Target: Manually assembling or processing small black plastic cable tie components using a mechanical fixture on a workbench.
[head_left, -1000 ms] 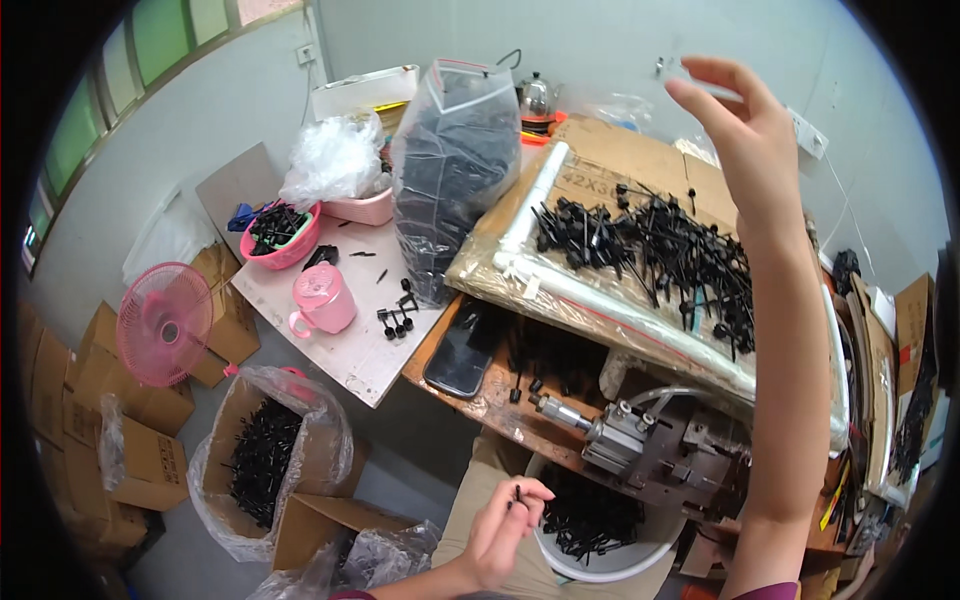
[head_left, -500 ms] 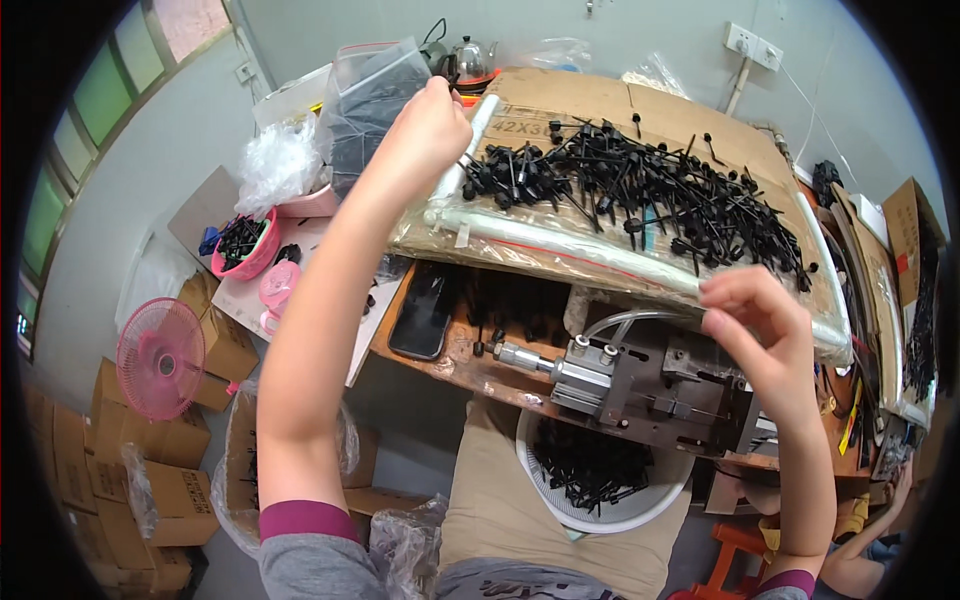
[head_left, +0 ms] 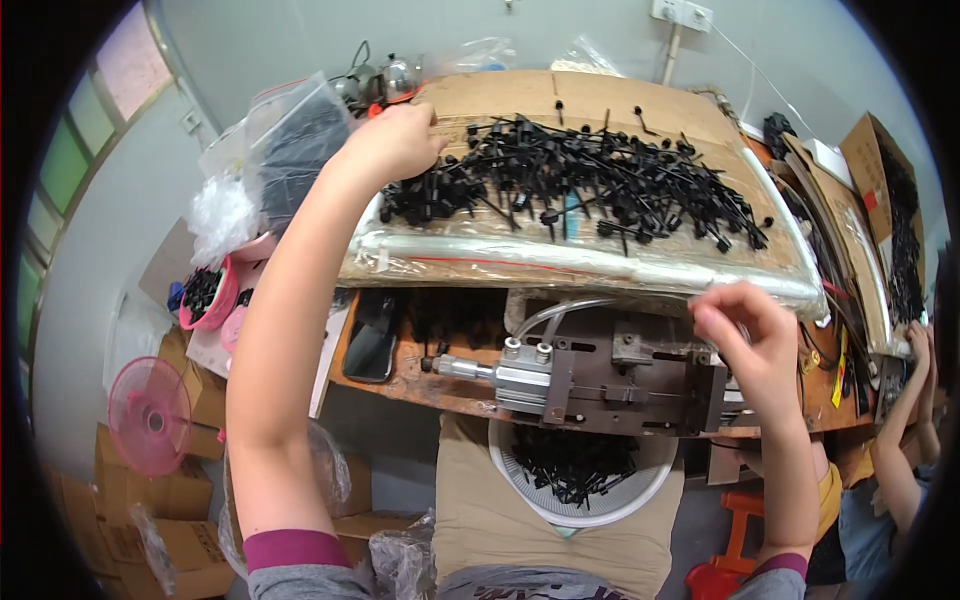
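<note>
My left hand [head_left: 392,143] reaches over the far left end of a heap of thin black stemmed parts with knob-like heads [head_left: 600,180]. Its thumb and fingers are apart, with the fingertips at the edge of the heap. My right hand [head_left: 758,328] is raised over the right end of a metal clamping fixture [head_left: 635,385]. Thumb and curled fingers come together there; whatever they hold, if anything, is too small to make out. A silver air cylinder [head_left: 522,385] with clear tubing sits at the fixture's left. The heap lies on a plastic-wrapped cardboard sheet [head_left: 500,95].
Between my knees stands a white basket [head_left: 655,490] of similar black parts. A phone [head_left: 370,335] lies left of the fixture. Further left are a pink bowl [head_left: 222,305] and a pink fan [head_left: 150,415]. Another person's arms [head_left: 900,430] show at the far right, near a red stool [head_left: 735,545].
My left hand has come down from beyond the board's left corner to the heap, its fingers loosening. The right hand's thumb and fingers have drawn closer together. The whole view has shifted.
</note>
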Motion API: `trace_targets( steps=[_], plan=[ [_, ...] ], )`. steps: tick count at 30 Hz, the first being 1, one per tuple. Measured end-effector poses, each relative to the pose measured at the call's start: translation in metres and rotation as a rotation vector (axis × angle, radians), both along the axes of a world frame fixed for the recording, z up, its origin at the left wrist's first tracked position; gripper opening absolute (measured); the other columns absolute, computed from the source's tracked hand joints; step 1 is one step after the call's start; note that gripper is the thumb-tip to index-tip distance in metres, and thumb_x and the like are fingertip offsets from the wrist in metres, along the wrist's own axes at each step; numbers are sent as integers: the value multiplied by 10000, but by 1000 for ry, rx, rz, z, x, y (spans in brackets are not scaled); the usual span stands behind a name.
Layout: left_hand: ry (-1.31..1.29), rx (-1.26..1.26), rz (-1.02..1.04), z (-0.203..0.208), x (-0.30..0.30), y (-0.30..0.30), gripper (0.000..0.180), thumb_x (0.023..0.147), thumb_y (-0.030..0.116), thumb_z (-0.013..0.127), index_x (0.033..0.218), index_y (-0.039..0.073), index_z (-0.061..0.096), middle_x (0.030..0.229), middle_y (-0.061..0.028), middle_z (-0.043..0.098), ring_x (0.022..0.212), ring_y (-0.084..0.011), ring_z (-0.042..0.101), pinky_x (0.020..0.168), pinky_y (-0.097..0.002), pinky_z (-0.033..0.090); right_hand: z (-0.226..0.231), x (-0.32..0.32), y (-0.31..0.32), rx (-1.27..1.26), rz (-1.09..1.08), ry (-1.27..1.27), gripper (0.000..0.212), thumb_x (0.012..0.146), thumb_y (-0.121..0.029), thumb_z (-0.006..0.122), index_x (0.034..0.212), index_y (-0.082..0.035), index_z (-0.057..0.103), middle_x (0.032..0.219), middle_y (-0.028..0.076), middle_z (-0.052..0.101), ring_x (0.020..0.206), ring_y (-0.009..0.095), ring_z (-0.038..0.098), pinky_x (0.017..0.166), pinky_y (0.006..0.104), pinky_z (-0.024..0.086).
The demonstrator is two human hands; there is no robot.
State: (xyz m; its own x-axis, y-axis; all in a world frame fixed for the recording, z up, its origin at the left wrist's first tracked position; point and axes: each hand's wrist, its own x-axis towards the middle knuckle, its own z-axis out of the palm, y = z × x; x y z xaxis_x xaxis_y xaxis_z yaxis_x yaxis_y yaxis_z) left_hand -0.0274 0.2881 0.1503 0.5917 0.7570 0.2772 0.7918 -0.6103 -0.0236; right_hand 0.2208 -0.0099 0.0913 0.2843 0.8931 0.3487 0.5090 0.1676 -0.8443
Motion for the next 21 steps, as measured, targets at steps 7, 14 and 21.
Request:
trace_targets(
  steps=[7, 14, 21],
  plan=[
    [-231, 106, -529, -17, 41, -138, 297, 854, 200, 653, 1081, 19, 589, 945, -159, 631, 834, -292, 630, 766, -380, 495, 13, 27, 82, 187, 4, -815, 248, 713, -2, 661, 953, -58, 631, 982, 51, 616, 908, 244, 617, 747, 328, 508],
    [-226, -174, -817, -58, 15, -242, 439, 785, 210, 727, 1156, 21, 589, 968, -93, 627, 820, -219, 604, 746, -317, 477, 10, 14, 137, -108, 201, -1136, 279, 671, 70, 616, 935, -15, 635, 1016, 102, 552, 939, 305, 601, 781, 399, 511],
    [-414, -259, -822, -91, -1, -258, 401, 765, 206, 752, 1108, 35, 635, 939, -63, 660, 748, -187, 622, 656, -290, 485, 9, 25, 133, -65, 196, -1088, 181, 690, -1, 652, 869, -25, 642, 994, 114, 550, 869, 308, 613, 742, 403, 508]
  ],
)
